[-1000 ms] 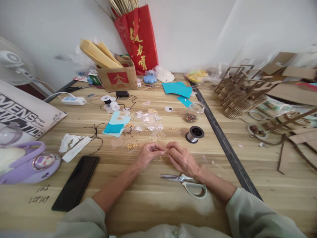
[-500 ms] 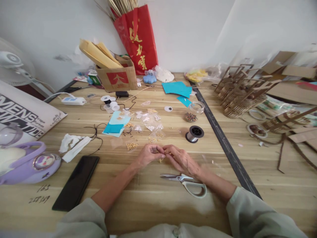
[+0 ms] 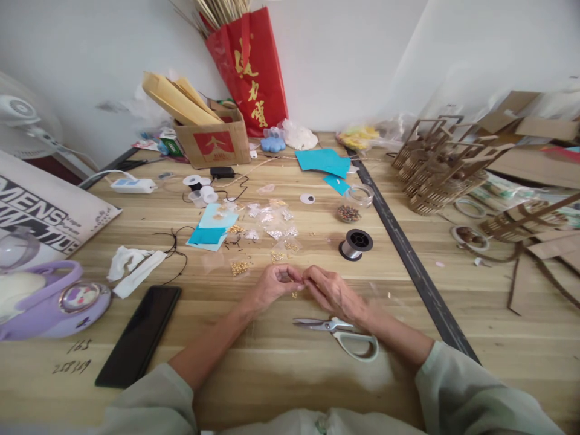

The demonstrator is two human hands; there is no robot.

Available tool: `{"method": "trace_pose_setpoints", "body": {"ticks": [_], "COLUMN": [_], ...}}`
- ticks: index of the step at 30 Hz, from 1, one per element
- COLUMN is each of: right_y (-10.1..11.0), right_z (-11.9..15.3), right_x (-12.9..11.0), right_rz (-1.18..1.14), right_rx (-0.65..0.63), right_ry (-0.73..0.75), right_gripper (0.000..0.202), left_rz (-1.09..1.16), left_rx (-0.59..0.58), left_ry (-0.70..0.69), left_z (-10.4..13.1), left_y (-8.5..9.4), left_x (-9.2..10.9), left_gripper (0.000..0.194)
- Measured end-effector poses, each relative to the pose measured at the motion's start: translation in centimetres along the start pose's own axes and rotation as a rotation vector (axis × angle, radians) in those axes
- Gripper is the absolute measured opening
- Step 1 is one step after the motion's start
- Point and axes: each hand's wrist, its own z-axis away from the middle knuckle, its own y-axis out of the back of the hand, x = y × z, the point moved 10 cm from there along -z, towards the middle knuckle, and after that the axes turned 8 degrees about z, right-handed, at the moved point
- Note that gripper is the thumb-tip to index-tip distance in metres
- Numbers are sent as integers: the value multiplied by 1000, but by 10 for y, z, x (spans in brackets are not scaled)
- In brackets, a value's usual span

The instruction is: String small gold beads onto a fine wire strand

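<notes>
My left hand [image 3: 275, 283] and my right hand [image 3: 331, 291] meet fingertip to fingertip above the table, both closed in a pinch. What lies between the fingertips is too small to make out. Small gold pieces [image 3: 294, 295] show just below my left fingertips; I cannot tell whether they hang from a thread. Scissors [image 3: 334, 326] with pale handles lie beneath my right wrist. Beyond my hands are gold beads [image 3: 239, 267] on a clear bag and a spool of clear line [image 3: 356, 244]. A jar of mixed beads [image 3: 348, 212] stands behind the spool.
A black phone [image 3: 138, 336] lies left of my left forearm, near a purple bottle [image 3: 54, 299]. Blue sheets [image 3: 208, 234] and small clear bags [image 3: 274, 223] spread across the middle. A cardboard box [image 3: 212, 140] and a red bag [image 3: 254, 72] stand behind; slatted baskets [image 3: 435, 175] sit right.
My hands stay almost in place, with the fingertips shifting very slightly. The gold pieces under my left fingertips look a little different in position. Everything else lies as before.
</notes>
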Motion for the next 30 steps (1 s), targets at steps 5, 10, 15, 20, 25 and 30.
{"method": "trace_pose_setpoints", "body": {"ticks": [5, 10, 15, 20, 25, 30], "right_y": [0, -2, -1, 10, 24, 31], "right_z": [0, 1, 0, -3, -5, -6], "right_x": [-5, -8, -12, -15, -5, 1], "right_rz": [37, 118, 243, 196, 9, 97], "right_rx": [-13, -26, -10, -11, 39, 35], "right_ry": [42, 79, 113, 104, 64, 60], "right_gripper": [11, 10, 14, 15, 13, 14], "left_rz": [-73, -228, -249, -166, -78, -82], "left_rx": [31, 67, 53, 50, 65, 74], "left_ry": [-65, -172, -185, -152, -69, -9], "left_z": [1, 6, 6, 2, 2, 2], "left_y": [-3, -3, -4, -3, 6, 12], "left_x": [3, 12, 14, 15, 15, 9], "left_gripper": [29, 16, 10, 19, 21, 22]}}
